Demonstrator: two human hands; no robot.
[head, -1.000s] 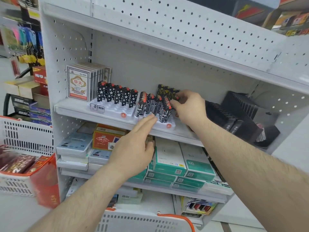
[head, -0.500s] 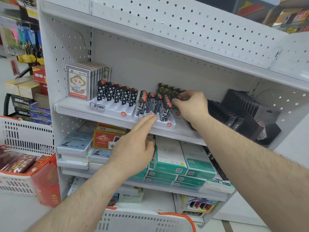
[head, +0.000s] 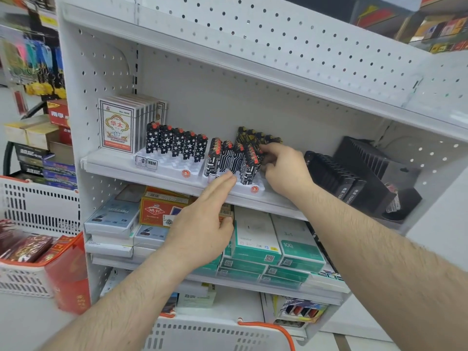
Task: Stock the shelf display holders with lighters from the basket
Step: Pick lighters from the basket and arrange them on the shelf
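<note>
White metal shelving unit (head: 253, 72), pegboard back panel (head: 278, 34) and pegboard side wall (head: 101, 79). Even, bright shop light. Left: neighbouring rack (head: 33, 62) with hanging goods (blurred, colours only) and stacked boxes (head: 30, 133). Upper right: another aisle's shelf (head: 440, 31). Pale floor (head: 22, 323) at lower left.

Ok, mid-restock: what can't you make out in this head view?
- Right hand: whether it pinches a lighter; curled fingers hide it.
- Right holder: free slots at the back, hidden by lighters and the hand.
- Basket: contents cut off by the bottom edge.
- Black racks: labels too small.
</note>
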